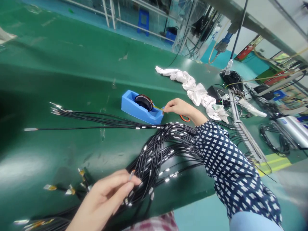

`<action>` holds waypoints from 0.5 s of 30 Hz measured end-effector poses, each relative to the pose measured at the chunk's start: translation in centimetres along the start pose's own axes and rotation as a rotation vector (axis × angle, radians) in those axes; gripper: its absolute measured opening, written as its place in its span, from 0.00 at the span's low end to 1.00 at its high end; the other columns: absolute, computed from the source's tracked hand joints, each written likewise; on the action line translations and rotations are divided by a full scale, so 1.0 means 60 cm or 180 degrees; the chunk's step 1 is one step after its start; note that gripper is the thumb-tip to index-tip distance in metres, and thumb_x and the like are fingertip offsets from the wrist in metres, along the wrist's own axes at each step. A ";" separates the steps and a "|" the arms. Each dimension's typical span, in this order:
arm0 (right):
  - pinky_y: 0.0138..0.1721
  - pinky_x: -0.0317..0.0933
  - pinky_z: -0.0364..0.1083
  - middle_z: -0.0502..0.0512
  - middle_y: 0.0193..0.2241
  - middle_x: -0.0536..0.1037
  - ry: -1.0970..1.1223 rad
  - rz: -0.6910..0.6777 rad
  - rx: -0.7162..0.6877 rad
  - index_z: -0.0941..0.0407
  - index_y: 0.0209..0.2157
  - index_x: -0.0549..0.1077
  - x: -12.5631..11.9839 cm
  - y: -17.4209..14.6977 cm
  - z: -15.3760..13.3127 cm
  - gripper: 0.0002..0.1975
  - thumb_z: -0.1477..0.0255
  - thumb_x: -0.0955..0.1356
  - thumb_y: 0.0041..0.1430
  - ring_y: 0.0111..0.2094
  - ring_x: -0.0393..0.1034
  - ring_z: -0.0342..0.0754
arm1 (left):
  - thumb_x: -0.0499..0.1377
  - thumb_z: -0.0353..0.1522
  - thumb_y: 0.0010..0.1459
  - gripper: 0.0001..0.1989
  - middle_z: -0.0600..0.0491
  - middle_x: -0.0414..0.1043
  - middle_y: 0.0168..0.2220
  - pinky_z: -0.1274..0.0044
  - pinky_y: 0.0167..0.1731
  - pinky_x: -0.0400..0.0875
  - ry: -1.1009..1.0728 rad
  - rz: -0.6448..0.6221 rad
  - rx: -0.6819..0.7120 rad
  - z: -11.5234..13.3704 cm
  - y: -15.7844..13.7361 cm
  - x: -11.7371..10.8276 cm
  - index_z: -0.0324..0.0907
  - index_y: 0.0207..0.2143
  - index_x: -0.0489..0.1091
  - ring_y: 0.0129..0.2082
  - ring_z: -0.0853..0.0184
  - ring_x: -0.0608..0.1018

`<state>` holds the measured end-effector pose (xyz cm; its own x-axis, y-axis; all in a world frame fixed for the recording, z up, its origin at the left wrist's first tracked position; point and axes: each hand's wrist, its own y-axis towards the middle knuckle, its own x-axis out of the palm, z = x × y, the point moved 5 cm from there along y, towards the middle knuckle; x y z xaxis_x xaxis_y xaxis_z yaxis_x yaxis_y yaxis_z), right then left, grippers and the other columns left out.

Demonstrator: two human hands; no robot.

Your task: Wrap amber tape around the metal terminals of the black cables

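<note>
At dispenser (134,110), right hand (180,106) closed; pinches tape (158,108).

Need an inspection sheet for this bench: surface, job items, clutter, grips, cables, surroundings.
Surface: green tabletop, scuffed in places.
Job items: blue tape dispenser with a mounted tape roll.
Clutter: crumpled white cloth; orange loop, partly hidden, possibly a scissors handle.
Grips: left grip pinches a silver-tipped cable end; right grip pinches the tape strip at the dispenser.
Cables: black cable bundle curved, bearing white tags; silver-tipped ends fan out left.
Surroundings: blue stool and metal frame beyond the tabletop.
</note>
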<state>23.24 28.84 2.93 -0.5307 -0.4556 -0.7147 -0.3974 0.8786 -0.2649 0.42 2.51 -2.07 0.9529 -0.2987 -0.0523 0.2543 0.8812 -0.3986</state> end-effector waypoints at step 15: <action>0.37 0.60 0.43 0.51 0.26 0.78 0.0195 -0.0007 0.0459 0.58 0.27 0.80 0.006 -0.002 0.035 0.09 0.67 0.71 0.47 0.30 0.68 0.44 | 0.58 0.44 0.58 0.14 0.53 0.73 0.31 0.82 0.15 0.62 -0.0068 0.0026 -0.0023 0.000 0.000 -0.003 0.48 0.36 0.80 0.15 0.75 0.67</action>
<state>24.64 28.85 1.35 -0.5764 -0.4614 -0.6744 -0.2893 0.8871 -0.3597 0.22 2.59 -2.09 0.9583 -0.2835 -0.0360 0.2454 0.8808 -0.4049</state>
